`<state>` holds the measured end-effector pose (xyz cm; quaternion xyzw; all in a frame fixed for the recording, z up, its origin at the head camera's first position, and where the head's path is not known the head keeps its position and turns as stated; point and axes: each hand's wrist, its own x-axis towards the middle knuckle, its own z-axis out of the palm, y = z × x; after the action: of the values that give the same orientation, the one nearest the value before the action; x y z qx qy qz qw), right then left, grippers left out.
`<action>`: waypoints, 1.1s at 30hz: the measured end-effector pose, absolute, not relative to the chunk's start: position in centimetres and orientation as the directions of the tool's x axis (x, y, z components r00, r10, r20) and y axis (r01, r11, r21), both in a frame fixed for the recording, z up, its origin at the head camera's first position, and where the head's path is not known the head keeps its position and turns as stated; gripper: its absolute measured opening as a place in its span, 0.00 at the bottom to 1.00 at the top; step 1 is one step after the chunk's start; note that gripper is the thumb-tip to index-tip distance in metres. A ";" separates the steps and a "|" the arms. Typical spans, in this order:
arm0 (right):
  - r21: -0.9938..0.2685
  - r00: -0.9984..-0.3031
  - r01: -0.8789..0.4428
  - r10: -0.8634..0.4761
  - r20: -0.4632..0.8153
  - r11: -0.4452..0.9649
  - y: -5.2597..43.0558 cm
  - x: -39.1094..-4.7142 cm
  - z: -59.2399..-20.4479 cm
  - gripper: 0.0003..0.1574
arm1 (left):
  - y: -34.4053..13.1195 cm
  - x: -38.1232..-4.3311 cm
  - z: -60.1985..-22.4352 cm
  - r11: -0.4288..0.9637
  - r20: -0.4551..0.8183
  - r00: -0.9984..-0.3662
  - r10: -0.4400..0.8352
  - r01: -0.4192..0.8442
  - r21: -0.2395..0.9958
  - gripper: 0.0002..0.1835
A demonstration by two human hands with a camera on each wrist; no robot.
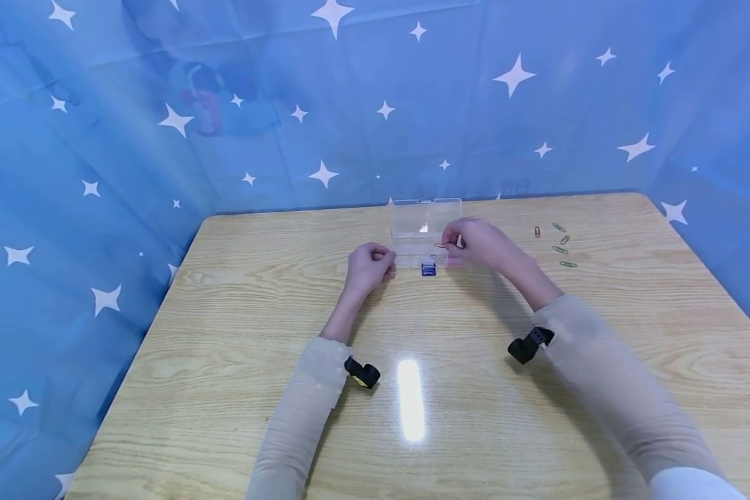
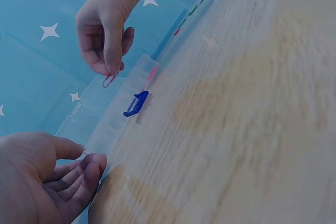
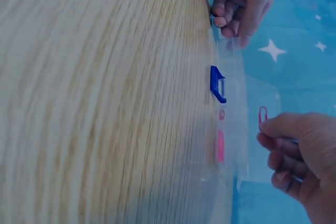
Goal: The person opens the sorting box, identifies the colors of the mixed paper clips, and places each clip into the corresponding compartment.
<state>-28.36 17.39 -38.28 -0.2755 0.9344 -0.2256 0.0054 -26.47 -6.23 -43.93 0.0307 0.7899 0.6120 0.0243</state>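
Note:
A clear plastic box (image 1: 406, 262) stands near the table's far edge, its lid (image 1: 444, 215) raised at the back and a blue latch (image 1: 428, 269) on its front. At its left end my left hand (image 1: 369, 268) holds the corner between thumb and fingers. My right hand (image 1: 480, 243) is above the box's right part and pinches a red paper clip (image 3: 263, 116) between thumb and index finger. Through the front wall show a pink piece (image 3: 220, 146) and another small reddish clip (image 3: 221, 114).
Right of the box, a red paper clip (image 1: 537, 232) and several green ones, among them one green clip (image 1: 568, 264), lie on the wooden table (image 1: 275, 292). A blue curtain (image 1: 350, 139) with white stars hangs right behind the table's far edge.

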 end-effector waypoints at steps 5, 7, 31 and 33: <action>-0.431 -0.843 -0.520 -0.525 0.120 0.737 17.0 -28.5 -38.5 0.04 | -6.2 -26.6 -44.1 0.249 -0.010 -0.997 0.078 0.010 0.968 0.08; -0.430 -0.844 -0.519 -0.523 0.121 0.738 16.9 -28.6 -38.7 0.04 | -6.2 -26.7 -44.1 0.255 -0.009 -0.997 0.077 0.011 0.967 0.08; -0.425 -0.871 -0.480 -0.476 0.125 0.767 18.6 -28.7 -38.8 0.08 | -6.2 -26.4 -43.9 0.269 -0.004 -0.997 0.075 0.016 0.963 0.07; -0.425 -0.876 -0.472 -0.464 0.128 0.773 19.3 -28.8 -38.8 0.08 | -6.2 -26.4 -43.9 0.268 -0.006 -0.997 0.075 0.014 0.963 0.08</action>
<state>-28.78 19.26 -38.83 -0.2485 0.9415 -0.2276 -0.0081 -26.36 -6.15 -43.87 0.0281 0.7959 0.6042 0.0250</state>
